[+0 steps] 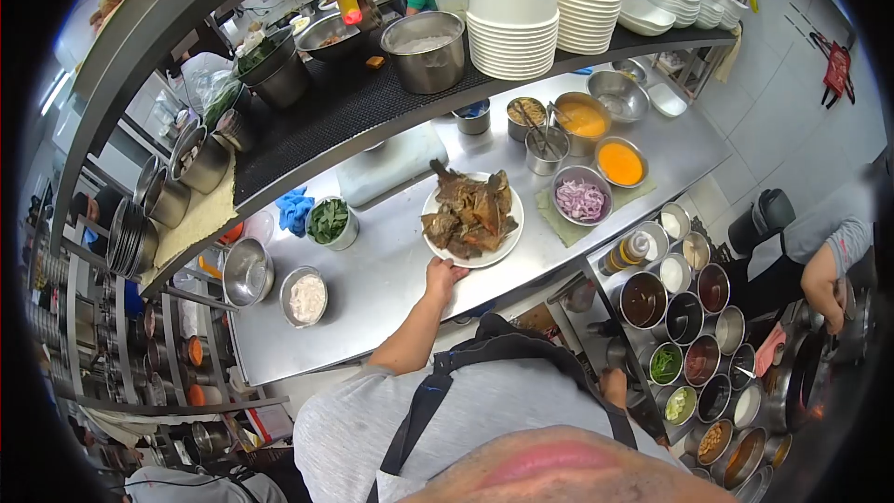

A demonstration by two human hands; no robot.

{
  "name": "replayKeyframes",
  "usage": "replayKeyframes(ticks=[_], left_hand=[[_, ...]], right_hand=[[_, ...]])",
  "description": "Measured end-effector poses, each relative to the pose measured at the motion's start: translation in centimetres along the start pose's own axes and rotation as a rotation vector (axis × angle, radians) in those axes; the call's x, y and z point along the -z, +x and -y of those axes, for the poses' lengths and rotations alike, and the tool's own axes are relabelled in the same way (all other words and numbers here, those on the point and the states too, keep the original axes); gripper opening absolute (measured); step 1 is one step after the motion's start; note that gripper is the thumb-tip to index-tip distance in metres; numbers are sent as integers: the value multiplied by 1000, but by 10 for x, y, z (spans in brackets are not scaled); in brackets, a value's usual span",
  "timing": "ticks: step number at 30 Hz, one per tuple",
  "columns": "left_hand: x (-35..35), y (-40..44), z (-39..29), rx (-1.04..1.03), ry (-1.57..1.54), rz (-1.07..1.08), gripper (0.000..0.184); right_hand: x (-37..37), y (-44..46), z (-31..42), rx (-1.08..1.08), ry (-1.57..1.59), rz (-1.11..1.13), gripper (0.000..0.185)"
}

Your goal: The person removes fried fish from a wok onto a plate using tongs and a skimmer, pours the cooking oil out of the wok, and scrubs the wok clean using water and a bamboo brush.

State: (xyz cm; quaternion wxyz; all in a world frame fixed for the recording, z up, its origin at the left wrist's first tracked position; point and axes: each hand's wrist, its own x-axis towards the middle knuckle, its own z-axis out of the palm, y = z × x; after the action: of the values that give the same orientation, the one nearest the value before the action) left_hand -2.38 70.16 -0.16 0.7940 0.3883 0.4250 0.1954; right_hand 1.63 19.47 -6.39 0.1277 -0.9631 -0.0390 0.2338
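Observation:
My left hand [444,278] grips the near rim of a white plate [511,244], thumb on top and fingers underneath. Several pieces of browned, cooked-looking fish [470,212] are piled on that plate, which is over the steel counter. My right hand [614,386] is low at my right side, beside the edge of the sauce station; its fingers are too small and partly hidden to read. Near the plate's right side are a bowl of sliced purple onion [582,197] on a green cloth and a steel cup holding utensils [546,147].
A pot of leafy greens [330,222] and a bowl of pale paste [305,298] stand left. Orange sauce [620,161] sits right. Overhead runs a shelf [317,112] with stacked white bowls [512,9]. Seasoning pots [684,317] and a co-worker's arm [823,284] are at right.

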Motion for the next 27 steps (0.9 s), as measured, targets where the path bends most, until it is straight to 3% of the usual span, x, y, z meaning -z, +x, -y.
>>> replayKeyframes(ticks=[4, 7, 11, 17, 21, 24, 27], left_hand=[[-19, 37, -12, -21, 2, 40, 25], [-28, 73, -12, -36, 23, 112, 27], [-43, 107, -13, -21, 55, 95, 28], [-75, 107, -14, 11, 13, 65, 32], [-96, 104, -1, 40, 1, 116, 31], [-104, 94, 2, 60, 25, 86, 27], [-98, 76, 14, 98, 336, 136, 25]], right_hand=[[11, 28, 33, 63, 187, -73, 25], [26, 40, 66, 140, 158, -96, 25], [32, 30, 82, 74, 317, -98, 26], [15, -1, 37, -42, 169, -15, 24], [-24, -8, -34, -159, 78, 55, 23], [-11, -14, -49, -73, 68, 75, 24], [17, 0, -39, 36, 75, 138, 24]])
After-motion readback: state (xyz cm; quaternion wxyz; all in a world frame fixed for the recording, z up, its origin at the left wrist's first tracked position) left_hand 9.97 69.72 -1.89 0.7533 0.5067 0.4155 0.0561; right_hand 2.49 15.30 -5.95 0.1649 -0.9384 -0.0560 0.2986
